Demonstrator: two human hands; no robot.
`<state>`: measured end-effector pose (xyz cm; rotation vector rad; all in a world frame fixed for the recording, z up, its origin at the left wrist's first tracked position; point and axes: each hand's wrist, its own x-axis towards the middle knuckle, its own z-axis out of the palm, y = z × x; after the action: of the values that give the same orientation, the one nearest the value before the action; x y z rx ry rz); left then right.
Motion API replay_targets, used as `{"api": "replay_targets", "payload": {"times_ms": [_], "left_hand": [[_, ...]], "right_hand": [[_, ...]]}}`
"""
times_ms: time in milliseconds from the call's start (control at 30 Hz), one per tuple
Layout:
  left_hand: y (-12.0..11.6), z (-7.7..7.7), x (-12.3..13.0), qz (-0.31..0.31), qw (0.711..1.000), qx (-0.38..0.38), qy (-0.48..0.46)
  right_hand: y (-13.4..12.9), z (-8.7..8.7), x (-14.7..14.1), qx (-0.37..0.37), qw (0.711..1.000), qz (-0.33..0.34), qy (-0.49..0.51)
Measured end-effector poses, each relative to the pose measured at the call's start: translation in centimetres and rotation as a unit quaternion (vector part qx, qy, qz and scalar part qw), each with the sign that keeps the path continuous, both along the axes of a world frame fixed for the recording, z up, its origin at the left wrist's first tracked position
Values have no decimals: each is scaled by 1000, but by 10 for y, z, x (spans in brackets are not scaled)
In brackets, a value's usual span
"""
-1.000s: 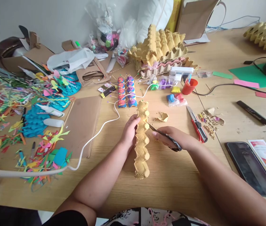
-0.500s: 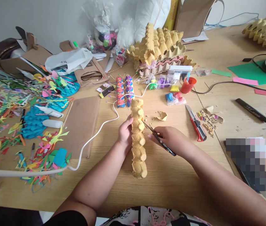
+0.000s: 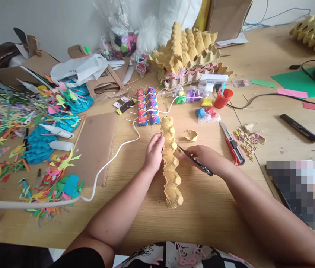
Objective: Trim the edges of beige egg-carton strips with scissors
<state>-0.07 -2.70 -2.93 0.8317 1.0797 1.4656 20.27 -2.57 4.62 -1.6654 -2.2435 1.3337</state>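
Note:
My left hand (image 3: pixel 154 150) grips a long yellow egg-carton strip (image 3: pixel 170 162) by its left edge, in the upper half. The strip is a single row of bumps, pointing away from me above the table. In my right hand (image 3: pixel 202 158) is a pair of dark-handled scissors (image 3: pixel 196 160). Their tip points at the strip's right edge, close beside it; whether they touch, I cannot tell. Fingers partly hide the scissor handles. A torn carton scrap (image 3: pixel 191 135) lies just beyond the right hand.
Two painted carton strips (image 3: pixel 153 106) with sticks stand ahead, beside a white cable (image 3: pixel 113 150). To the right lie a red utility knife (image 3: pixel 232 145), crumbs and a red cup (image 3: pixel 223 98). Stacked egg trays (image 3: pixel 191 56) are at the back. Paper scraps (image 3: pixel 62 167) cover the left.
The carton strip and my left hand have shifted slightly right, and the strip has turned a little. The scissors moved right with my right hand, their tip staying near the strip's edge.

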Motion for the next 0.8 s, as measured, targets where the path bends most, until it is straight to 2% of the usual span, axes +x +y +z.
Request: {"api": "replay_targets", "payload": {"times_ms": [133,333,467,800], "left_hand": [[1,-8,-1,12,999,-18,29],[2,-8,-3,-12,999,-34,7],[2,-9,-4,-29,999,-35,9],[4,-12,-3,-1,999,-31,29]], "right_hand": [[2,-5,2,-28,1000,0,13],[4,-8,8,-95,991,18,92],[5,-7,11,-129,986,27,102],[2,-20,-2,-22,999,26,31]]}}
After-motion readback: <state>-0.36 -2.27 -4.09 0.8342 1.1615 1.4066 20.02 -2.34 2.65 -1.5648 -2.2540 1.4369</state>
